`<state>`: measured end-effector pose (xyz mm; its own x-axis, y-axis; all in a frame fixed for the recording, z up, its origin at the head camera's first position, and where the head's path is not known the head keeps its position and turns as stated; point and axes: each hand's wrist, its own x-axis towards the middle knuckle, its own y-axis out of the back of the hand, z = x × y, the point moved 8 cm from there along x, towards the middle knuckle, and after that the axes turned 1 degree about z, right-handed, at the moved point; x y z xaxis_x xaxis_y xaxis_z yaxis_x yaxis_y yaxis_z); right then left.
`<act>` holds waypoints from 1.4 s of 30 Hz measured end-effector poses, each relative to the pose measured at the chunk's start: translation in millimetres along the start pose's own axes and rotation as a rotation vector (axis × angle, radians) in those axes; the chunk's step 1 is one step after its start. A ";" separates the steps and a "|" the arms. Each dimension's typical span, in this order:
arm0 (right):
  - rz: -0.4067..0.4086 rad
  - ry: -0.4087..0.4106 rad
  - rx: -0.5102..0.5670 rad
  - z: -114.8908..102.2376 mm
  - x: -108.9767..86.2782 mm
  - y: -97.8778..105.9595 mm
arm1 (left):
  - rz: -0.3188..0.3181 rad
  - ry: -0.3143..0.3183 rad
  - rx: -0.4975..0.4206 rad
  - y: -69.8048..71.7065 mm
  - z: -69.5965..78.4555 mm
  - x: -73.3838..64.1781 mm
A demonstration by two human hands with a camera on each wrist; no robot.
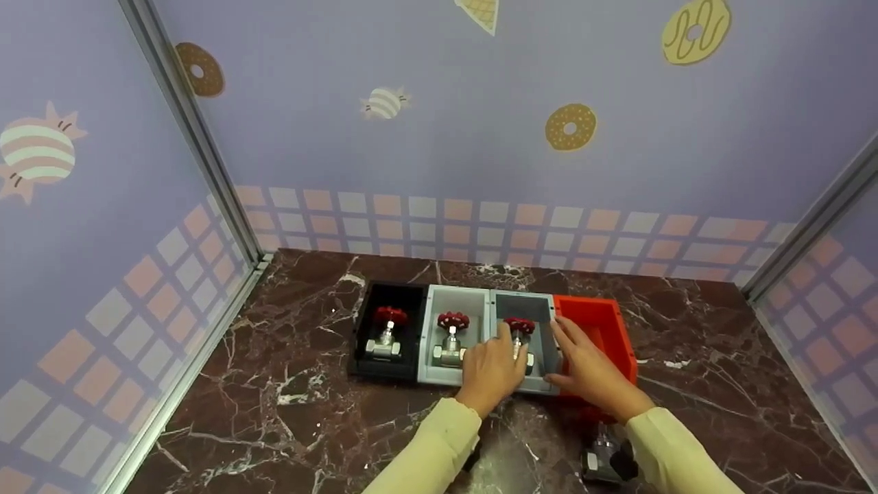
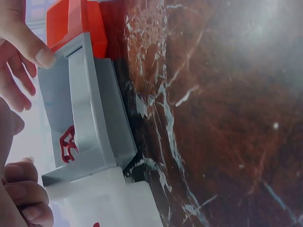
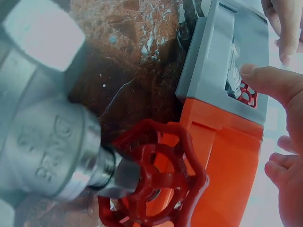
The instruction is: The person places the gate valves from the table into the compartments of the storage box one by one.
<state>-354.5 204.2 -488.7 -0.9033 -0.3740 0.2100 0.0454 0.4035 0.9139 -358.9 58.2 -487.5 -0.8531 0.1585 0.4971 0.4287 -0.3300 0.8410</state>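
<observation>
In the head view, my left hand [image 1: 490,370] hovers over the front of the grey bin [image 1: 507,298], fingers loosely bent beside a valve with a red handwheel [image 1: 519,325]. In the right wrist view that handwheel [image 3: 247,94] shows inside the bin with no fingers around it. My right hand [image 1: 590,370] is at the grey bin's right side, where it meets the red bin [image 1: 603,322]. Its thumb appears to rest on the grey rim in the left wrist view; the other fingers are spread and hold nothing.
Similar valves stand in the black bin [image 1: 365,312] and the white bin [image 1: 439,296], joined in a row. Another valve [image 1: 603,456] is on the marble-patterned table [image 1: 274,412], below my right wrist. Patterned walls [image 1: 439,137] enclose the table's back and sides.
</observation>
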 end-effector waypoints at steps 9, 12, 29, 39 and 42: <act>0.018 -0.010 0.013 5.0 -8.0 5.5 | -0.008 -0.007 -0.013 0.6 8.9 -0.7; 0.029 -0.005 0.016 6.6 -12.2 7.7 | -0.026 -0.004 -0.008 -2.0 12.3 -0.9; 0.227 0.087 -0.020 5.0 -28.4 21.1 | -0.059 -0.021 -0.012 -13.7 28.7 -6.1; 0.357 0.168 -0.014 5.7 -37.9 29.0 | -0.073 -0.031 -0.011 -19.1 34.8 -7.8; 0.351 0.158 -0.004 7.6 -39.7 28.2 | -0.075 -0.027 -0.026 -18.9 36.8 -7.3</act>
<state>-320.6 236.8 -473.9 -0.7561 -0.3378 0.5606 0.3419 0.5265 0.7784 -349.9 97.6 -499.1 -0.8740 0.2089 0.4388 0.3559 -0.3398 0.8705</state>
